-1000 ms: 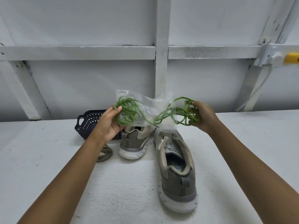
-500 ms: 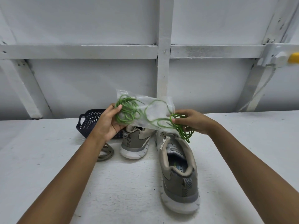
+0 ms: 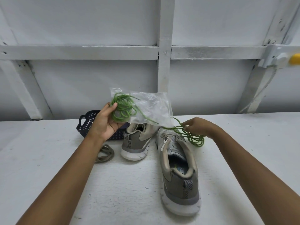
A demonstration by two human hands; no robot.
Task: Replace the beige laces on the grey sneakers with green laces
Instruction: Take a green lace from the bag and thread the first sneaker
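My left hand (image 3: 103,122) holds up a clear plastic bag (image 3: 152,109) with a coil of green lace (image 3: 123,108) inside it. My right hand (image 3: 199,127) pinches a second bundle of green lace (image 3: 194,138), which hangs low beside the near grey sneaker (image 3: 178,172); a strand still runs back into the bag. That sneaker stands heel toward me with no laces visible. The far grey sneaker (image 3: 138,142) sits behind it to the left. A loop of beige lace (image 3: 103,154) lies on the white table (image 3: 48,159) to the left of the shoes.
A dark blue perforated basket (image 3: 87,122) stands at the back left, partly behind my left hand. A white framed wall (image 3: 164,62) rises behind the table. A white fitting with a yellow part (image 3: 293,58) and a cable is at the upper right.
My right hand has drawn the green lace bundle down and to the right, out of the bag toward the table beside the near sneaker. My left hand keeps the bag raised.
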